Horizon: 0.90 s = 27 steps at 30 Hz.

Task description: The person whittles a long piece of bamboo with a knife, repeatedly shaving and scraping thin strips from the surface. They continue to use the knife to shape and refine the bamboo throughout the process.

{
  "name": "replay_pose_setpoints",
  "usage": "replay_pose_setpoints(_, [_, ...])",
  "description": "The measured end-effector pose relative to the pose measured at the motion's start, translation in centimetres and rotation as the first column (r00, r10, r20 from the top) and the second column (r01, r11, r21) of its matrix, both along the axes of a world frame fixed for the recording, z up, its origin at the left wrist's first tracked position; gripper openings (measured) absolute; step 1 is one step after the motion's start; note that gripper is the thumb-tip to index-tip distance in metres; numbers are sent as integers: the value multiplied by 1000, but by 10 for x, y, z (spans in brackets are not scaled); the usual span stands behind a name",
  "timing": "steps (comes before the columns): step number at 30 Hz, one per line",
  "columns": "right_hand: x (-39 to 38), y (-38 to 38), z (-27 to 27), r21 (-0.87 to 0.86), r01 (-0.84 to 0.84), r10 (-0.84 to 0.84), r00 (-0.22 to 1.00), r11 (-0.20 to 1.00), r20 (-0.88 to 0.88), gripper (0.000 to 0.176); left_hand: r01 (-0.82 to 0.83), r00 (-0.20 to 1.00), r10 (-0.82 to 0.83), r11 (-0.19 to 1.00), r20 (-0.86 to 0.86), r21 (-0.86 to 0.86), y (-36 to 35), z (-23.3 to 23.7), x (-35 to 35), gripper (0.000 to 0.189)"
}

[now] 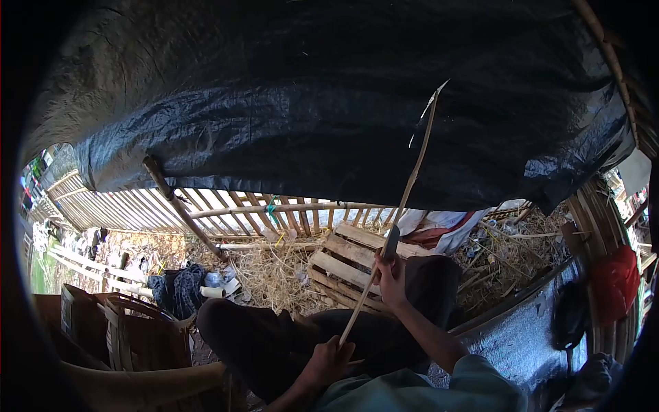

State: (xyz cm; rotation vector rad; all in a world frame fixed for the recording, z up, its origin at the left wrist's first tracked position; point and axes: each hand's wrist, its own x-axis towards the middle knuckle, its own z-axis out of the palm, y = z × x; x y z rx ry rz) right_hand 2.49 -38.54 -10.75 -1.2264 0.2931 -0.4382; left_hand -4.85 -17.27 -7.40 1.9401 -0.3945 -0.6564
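Bamboo strip (412, 182): long and slender, slanting from lower centre to upper right of centre, in front of the dark sheeting; between both hands at its lower part.
Left hand (325, 365): at lower centre, closed around the strip near its bottom end.
Right hand (392, 283): just right of centre, fingers wrapped round the handle of a knife; contact between these fingers and the strip impossible to confirm.
Knife blade (391, 242): dark, pointing upward, lying alongside the strip in view; touching or slightly apart, cannot tell.
Pale sliver (412, 142): thin, hanging near the strip's upper end, apparently partly split off and attached near the tip.
Worked so far: seemingly cut to a narrow length, with some shaving or splitting at the top; judged only part-way along.
Left unworked: probably much of the length below the sliver, with no other loose peel visible there; finish of the surface too fine to judge.
Black plastic sheet (274, 103): spread across the upper frame.
Slatted wooden pallet (349, 254): at centre, partly behind the right hand and a dark-clothed knee (432, 285).
Hidden or cut off: knife handle inside the fist, strip's lowest end at the left hand, frame corners lost in black.
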Motion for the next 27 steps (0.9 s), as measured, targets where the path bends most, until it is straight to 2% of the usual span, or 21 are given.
replay_pose_setpoints(3, [10,-14,3,0,-99,99,995,995,-5,9,-3,999,6,998,42,-67,-2,-2,7,25])
replay_pose_setpoints(6, [45,-31,30,-53,-37,38,999,998,5,13,-14,995,31,983,91,-182,-14,23,38,18])
replay_pose_setpoints(7, [63,-38,40,-58,41,-40,999,998,8,22,1,992,23,981,123,-193,-16,19,51,18])
replay_pose_setpoints(8, [81,-55,45,-9,39,-39,999,999,-26,23,-3,1000,4,981,4,-195,-16,21,64,21])
replay_pose_setpoints(9, [97,-71,56,-30,38,-39,999,999,-23,22,-11,993,-12,980,-115,-197,-15,23,75,26])
replay_pose_setpoints(12, [151,-121,58,-117,105,-109,994,988,-29,22,111,992,-102,985,77,-131,-6,25,90,35])
replay_pose_setpoints(14, [172,-147,40,-110,84,-84,996,990,6,23,137,987,-152,968,-56,-211,7,-3,84,37])
replay_pose_setpoints(15, [179,-146,36,-130,78,-83,996,988,-34,24,146,977,-180,957,-115,-251,15,-23,80,38])
replay_pose_setpoints(16, [184,-147,30,-147,77,-89,993,986,-75,24,67,968,-126,964,-216,-259,17,-45,70,34])
replay_pose_setpoints(17, [187,-148,21,-162,79,-100,987,984,-124,24,34,909,-156,952,-387,-303,19,-44,72,31])
replay_pose_setpoints(19, [195,-151,-1,-208,27,-61,986,978,-155,27,-73,678,-221,929,-701,-364,20,-36,68,25])
replay_pose_setpoints(20, [202,-157,-17,-314,64,-114,983,947,-145,29,-68,779,-152,944,-609,-323,12,-25,71,23])
replay_pose_setpoints(21, [210,-163,-30,-422,95,-159,980,902,-119,31,-57,828,-99,964,-552,-259,8,-23,76,24])
replay_pose_setpoints(23, [207,-161,-20,-386,94,-180,965,918,-192,33,-53,913,-4,990,-407,-128,6,-23,82,26])
replay_pose_setpoints(25, [205,-164,-11,-336,70,-136,975,939,-177,34,-37,866,-32,991,-498,-128,6,-24,81,28])
replay_pose_setpoints(27, [205,-168,-7,-239,34,-95,964,970,-249,35,-25,811,-83,984,-580,-176,2,-21,77,29])
